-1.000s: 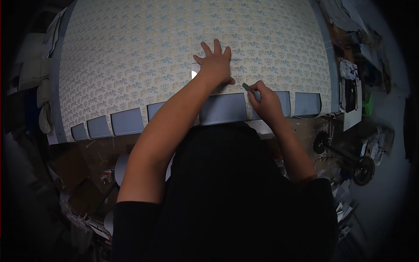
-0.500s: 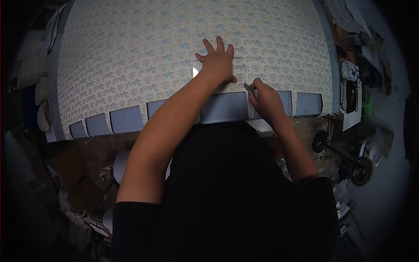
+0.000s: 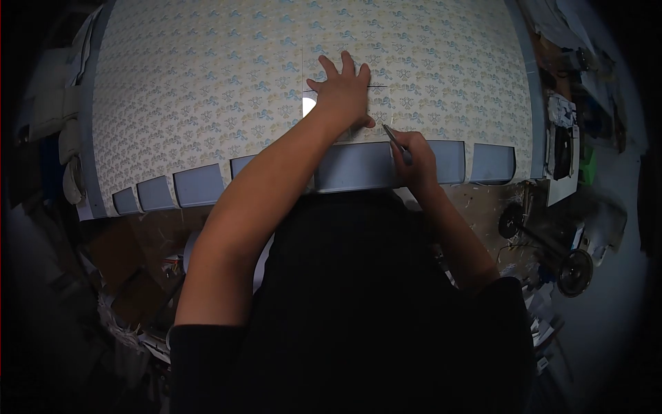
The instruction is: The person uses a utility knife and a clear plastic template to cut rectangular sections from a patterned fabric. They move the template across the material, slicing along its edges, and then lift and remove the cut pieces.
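Observation:
A large patterned sheet (image 3: 207,90) covers the grey-blue table, with several rectangular openings along its near edge. My left hand (image 3: 343,96) lies with spread fingers on the sheet, over what looks like a clear plate with dark lines and a bright reflection beside the wrist. To its right, my right hand (image 3: 418,159) grips a slim grey pen-like tool (image 3: 396,141). The tool's tip points up and left, at the sheet near my left thumb. Whether the tip touches the sheet, I cannot tell.
Beyond the table's right edge (image 3: 538,131) are papers and a green object (image 3: 587,165). A round-ended metal stand (image 3: 574,272) is on the lower right. Brown cardboard (image 3: 114,255) and scattered scraps lie below the table on the left.
My right hand has turned slightly, and the tool tip has shifted a little up and left. My left hand remains spread on the sheet. The view has shifted slightly.

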Demonstrator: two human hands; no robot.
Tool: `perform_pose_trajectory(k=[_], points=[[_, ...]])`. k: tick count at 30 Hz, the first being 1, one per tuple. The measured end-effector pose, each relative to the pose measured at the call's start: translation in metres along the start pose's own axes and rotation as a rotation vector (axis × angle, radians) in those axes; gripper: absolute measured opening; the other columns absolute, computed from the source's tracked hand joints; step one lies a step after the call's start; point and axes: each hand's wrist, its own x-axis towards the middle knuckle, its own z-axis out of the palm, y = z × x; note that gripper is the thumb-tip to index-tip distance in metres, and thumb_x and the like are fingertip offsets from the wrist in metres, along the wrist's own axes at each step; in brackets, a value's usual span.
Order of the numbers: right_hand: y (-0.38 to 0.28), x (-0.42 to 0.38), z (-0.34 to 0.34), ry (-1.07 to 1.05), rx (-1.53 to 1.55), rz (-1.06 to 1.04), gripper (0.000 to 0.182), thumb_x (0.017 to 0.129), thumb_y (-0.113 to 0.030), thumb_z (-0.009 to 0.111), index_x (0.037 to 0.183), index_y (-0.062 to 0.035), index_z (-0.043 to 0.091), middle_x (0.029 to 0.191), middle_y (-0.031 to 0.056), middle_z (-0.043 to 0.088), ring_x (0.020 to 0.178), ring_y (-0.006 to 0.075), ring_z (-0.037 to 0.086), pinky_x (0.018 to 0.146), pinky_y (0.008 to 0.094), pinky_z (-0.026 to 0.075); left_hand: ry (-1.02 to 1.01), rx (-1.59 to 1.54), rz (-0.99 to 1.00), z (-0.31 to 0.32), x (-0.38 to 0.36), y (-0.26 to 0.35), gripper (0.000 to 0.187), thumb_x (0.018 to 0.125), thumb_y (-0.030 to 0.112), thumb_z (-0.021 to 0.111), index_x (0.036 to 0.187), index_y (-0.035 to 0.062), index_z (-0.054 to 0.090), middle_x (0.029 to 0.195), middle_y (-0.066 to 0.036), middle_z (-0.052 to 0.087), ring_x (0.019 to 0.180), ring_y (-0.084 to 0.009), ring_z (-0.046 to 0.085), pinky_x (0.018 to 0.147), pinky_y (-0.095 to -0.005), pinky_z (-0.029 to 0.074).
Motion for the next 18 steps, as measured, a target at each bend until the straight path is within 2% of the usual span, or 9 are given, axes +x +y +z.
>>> perform_pose_trajectory(k=[4, 6, 7, 9, 11, 12, 18], points=[[-0.001, 0.018, -0.025, -0.148, 0.011, 0.113, 0.014, 0.091, -0.006, 0.074, 0.104, -0.0035, 0.068, 0.098, 0.0138, 0.071, 0.09, 0.0321, 0.07, 0.079, 0.0386, 0.055, -0.013, -0.002, -0.01, 0.0, 0.002, -0.001, 0.119, 0.062, 0.05, 0.096, 0.157, 0.0129, 0.035, 0.167, -0.026, 0.019, 0.147, -0.0664, 0.013, 0.1, -0.0815, 0.04], [-0.003, 0.041, -0.045, -0.429, -0.008, 0.145, 0.014, 0.094, -0.014, 0.07, 0.106, -0.0062, 0.067, 0.094, 0.0129, 0.069, 0.093, 0.0328, 0.068, 0.078, 0.043, 0.054, -0.015, -0.006, -0.016, 0.0, 0.002, -0.001, 0.119, 0.062, 0.05, 0.096, 0.156, 0.0133, 0.035, 0.167, -0.026, 0.018, 0.147, -0.0659, 0.012, 0.101, -0.0813, 0.04], [0.002, 0.049, -0.05, -0.428, -0.005, 0.143, 0.014, 0.094, -0.014, 0.07, 0.106, -0.0062, 0.067, 0.094, 0.0129, 0.069, 0.093, 0.0328, 0.068, 0.078, 0.043, 0.054, -0.019, -0.008, -0.018, -0.001, 0.002, -0.001, 0.118, 0.061, 0.05, 0.096, 0.156, 0.0138, 0.035, 0.168, -0.025, 0.018, 0.148, -0.0652, 0.012, 0.101, -0.081, 0.04], [0.011, 0.063, -0.057, -0.586, -0.053, -0.04, 0.013, 0.093, -0.013, 0.069, 0.105, -0.0079, 0.065, 0.091, 0.0123, 0.069, 0.091, 0.0327, 0.068, 0.078, 0.044, 0.053, -0.023, -0.007, -0.025, 0.001, 0.002, -0.001, 0.118, 0.061, 0.05, 0.097, 0.155, 0.0142, 0.035, 0.168, -0.025, 0.018, 0.148, -0.0644, 0.012, 0.101, -0.0807, 0.04], [0.014, 0.074, -0.063, -0.637, -0.071, -0.098, 0.014, 0.092, -0.012, 0.069, 0.104, -0.0083, 0.064, 0.091, 0.0123, 0.069, 0.09, 0.0331, 0.068, 0.077, 0.0447, 0.053, 0.022, 0.0, -0.053, 0.006, 0.004, -0.001, 0.113, 0.059, 0.046, 0.097, 0.153, 0.0223, 0.038, 0.166, -0.02, 0.021, 0.149, -0.0608, 0.016, 0.1, -0.0812, 0.042], [0.014, 0.079, -0.065, -0.687, -0.093, -0.154, 0.015, 0.091, -0.011, 0.07, 0.104, -0.0086, 0.062, 0.09, 0.0122, 0.068, 0.089, 0.0335, 0.068, 0.076, 0.0453, 0.053, 0.022, 0.002, -0.058, 0.005, 0.003, 0.0, 0.113, 0.059, 0.046, 0.097, 0.153, 0.0223, 0.038, 0.166, -0.02, 0.021, 0.149, -0.0608, 0.016, 0.1, -0.0812, 0.042], [0.014, 0.098, -0.069, -0.841, -0.148, -0.218, 0.018, 0.088, -0.006, 0.071, 0.1, -0.0069, 0.058, 0.088, 0.0141, 0.068, 0.087, 0.0345, 0.067, 0.075, 0.0472, 0.053, 0.017, 0.005, -0.07, 0.003, 0.002, 0.0, 0.114, 0.058, 0.044, 0.098, 0.153, 0.0238, 0.039, 0.167, -0.017, 0.021, 0.15, -0.0587, 0.016, 0.102, -0.0804, 0.042]])
